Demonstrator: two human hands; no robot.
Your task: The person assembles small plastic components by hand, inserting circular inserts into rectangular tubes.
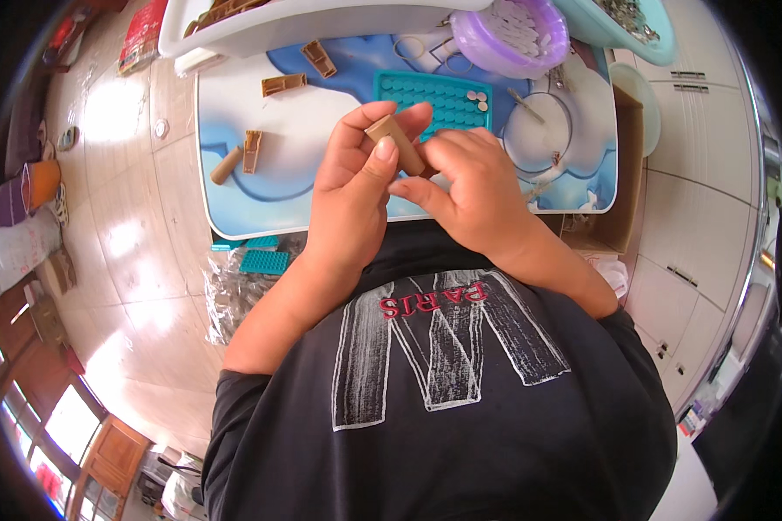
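Over the near part of the table, I hold a brown tapered piece (396, 144), tilted, between both hands. My left hand (354, 169) is closed round its upper part, the thumb lying on its side. My right hand (478, 178) has fingers and thumb closed at its lower end; the fingertips there are partly hidden. Beyond the hands lies a teal tray (400, 84) with rows of round hollows and a few small white discs (482, 106) at its right. At left lie similar brown pieces, one smooth side up (227, 165), others showing hollow ribbed insides, such as a brown piece (251, 152).
A white bin (321, 36) with brown pieces stands at the far edge. Beside it are a purple basin (462, 56) of white pieces and a light teal bin (666, 43). A thin metal tool (526, 106) lies on a round outlined area. A cardboard box (630, 174) stands at right.
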